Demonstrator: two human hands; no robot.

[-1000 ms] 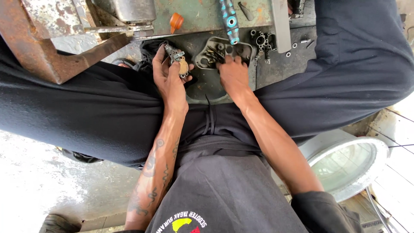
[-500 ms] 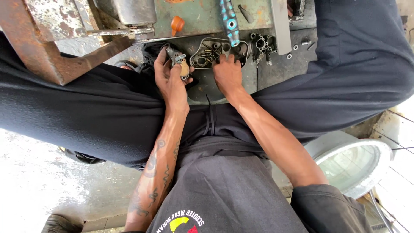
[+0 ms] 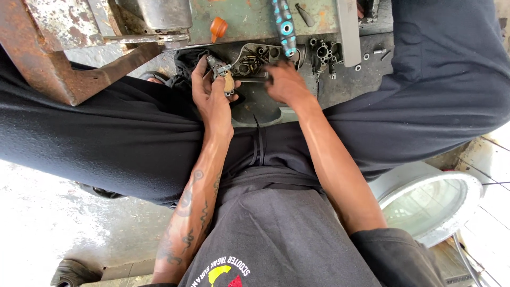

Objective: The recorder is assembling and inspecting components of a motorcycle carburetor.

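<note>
Green worn bench top (image 3: 249,21), left hand (image 3: 212,98) pinching small tan-and-metal part (image 3: 226,79), right hand (image 3: 284,82) curled on dark rod (image 3: 254,79), blue-handled tool (image 3: 283,24) above.

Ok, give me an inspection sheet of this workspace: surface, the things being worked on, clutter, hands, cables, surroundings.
Surface: worn green metal bench top, grimy, paint chipped.
Job's things: small grey metal part with a tan piece, held in the left hand; dark tray of small metal parts under the right hand.
Clutter: blue-and-black tool handle, orange knob, loose washers.
Hands: left fingers closed on the part; right fingers in the tray, grip unclear.
Cables: thin dark wire at far right.
Surroundings: rusty steel frame, round glass-fronted lamp, concrete floor.
</note>
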